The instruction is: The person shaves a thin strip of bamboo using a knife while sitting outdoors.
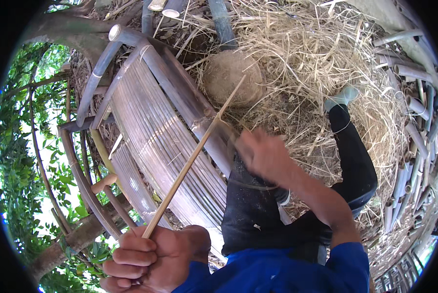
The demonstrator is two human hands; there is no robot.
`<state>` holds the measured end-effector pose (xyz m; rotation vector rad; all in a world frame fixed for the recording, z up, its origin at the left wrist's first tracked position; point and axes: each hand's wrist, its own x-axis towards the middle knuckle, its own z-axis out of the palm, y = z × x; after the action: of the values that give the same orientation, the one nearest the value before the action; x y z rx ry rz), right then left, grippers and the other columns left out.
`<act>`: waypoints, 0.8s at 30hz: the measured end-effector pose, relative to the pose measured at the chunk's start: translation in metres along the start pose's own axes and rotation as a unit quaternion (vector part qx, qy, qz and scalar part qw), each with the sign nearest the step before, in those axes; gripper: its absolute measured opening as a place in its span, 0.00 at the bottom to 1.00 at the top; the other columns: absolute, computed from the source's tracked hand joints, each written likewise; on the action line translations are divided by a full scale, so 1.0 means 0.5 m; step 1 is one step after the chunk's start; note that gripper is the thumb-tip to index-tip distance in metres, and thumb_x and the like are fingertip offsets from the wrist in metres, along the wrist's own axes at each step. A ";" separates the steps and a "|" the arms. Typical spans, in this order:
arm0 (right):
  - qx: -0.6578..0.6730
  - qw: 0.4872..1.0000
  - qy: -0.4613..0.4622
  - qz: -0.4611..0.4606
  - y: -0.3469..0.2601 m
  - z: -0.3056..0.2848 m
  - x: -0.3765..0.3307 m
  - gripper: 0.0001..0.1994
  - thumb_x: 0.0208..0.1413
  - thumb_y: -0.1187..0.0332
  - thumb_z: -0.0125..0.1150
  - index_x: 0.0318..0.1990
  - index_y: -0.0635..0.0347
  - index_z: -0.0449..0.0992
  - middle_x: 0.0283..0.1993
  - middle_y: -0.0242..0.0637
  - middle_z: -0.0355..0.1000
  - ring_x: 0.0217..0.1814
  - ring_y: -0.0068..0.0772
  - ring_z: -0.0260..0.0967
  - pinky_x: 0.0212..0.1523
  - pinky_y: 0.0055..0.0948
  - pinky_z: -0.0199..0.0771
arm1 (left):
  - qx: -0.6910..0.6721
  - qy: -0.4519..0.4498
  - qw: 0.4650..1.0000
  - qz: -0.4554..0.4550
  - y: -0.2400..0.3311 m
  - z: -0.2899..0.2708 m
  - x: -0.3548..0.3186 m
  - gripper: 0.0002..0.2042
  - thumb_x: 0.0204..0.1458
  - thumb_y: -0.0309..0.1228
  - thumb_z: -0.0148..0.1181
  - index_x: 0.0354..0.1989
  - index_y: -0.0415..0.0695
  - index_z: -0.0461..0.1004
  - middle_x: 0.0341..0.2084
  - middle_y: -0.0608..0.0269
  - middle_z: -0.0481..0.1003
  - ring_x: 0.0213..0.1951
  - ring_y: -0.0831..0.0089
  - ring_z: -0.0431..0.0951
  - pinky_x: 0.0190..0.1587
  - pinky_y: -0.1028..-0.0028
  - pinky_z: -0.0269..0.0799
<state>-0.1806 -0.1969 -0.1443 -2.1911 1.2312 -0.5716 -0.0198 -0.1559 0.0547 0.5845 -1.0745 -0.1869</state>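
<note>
At the lower left my left hand [153, 256] is closed in a fist around the lower end of a long, thin bamboo strip [184, 168]. The strip slants up and to the right, passing over a slatted bamboo bench [150, 117], and its tip lies in front of a round wood block [231, 73]. My right hand [260, 154] is above my thigh, to the right of the strip and apart from its visible length. Motion smears its fingers, and a faint blurred shape beside them cannot be made out.
Pale bamboo shavings [307, 53] cover the ground ahead, around my outstretched foot [343, 96]. Cut bamboo poles [414, 107] are stacked along the right side. A thick bamboo pole [180, 88] edges the bench. Green leaves [23, 161] and branches fill the left.
</note>
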 end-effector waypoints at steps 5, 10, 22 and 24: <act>0.041 0.997 0.049 0.049 0.026 0.004 0.018 0.08 0.59 0.65 0.62 0.40 0.56 0.71 0.30 0.45 0.72 0.24 0.48 0.74 0.20 0.39 0.77 | -0.039 -0.005 0.999 -0.016 0.007 -0.025 0.012 0.20 0.70 0.48 0.43 0.27 0.50 0.58 0.17 0.73 0.51 0.16 0.81 0.46 0.19 0.77 0.45; 0.041 0.997 0.045 0.039 0.157 0.085 0.061 0.09 0.62 0.63 0.60 0.45 0.55 0.70 0.28 0.49 0.72 0.23 0.52 0.75 0.22 0.45 0.77 | -0.025 0.028 0.999 0.000 -0.016 -0.018 0.028 0.20 0.70 0.49 0.43 0.26 0.51 0.60 0.16 0.75 0.51 0.15 0.82 0.47 0.17 0.78 0.44; 0.037 0.970 -0.039 0.235 0.428 0.216 0.033 0.16 0.59 0.66 0.62 0.51 0.56 0.66 0.29 0.55 0.74 0.29 0.59 0.76 0.30 0.53 0.77 | -0.071 0.046 0.996 -0.009 -0.054 -0.069 0.064 0.24 0.70 0.54 0.37 0.23 0.53 0.55 0.17 0.77 0.47 0.15 0.83 0.46 0.16 0.78 0.40; 0.006 0.977 0.028 0.211 0.436 0.223 0.030 0.18 0.59 0.65 0.62 0.53 0.57 0.65 0.28 0.55 0.74 0.28 0.60 0.75 0.29 0.54 0.74 | -0.093 0.037 0.995 -0.029 -0.051 -0.065 0.071 0.24 0.70 0.55 0.37 0.25 0.52 0.56 0.17 0.76 0.48 0.16 0.82 0.47 0.17 0.77 0.41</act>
<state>-0.2437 -0.2734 -0.3685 -1.8320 1.6565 -0.4638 0.0286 -0.1806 0.0574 0.4526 -0.9573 -0.3107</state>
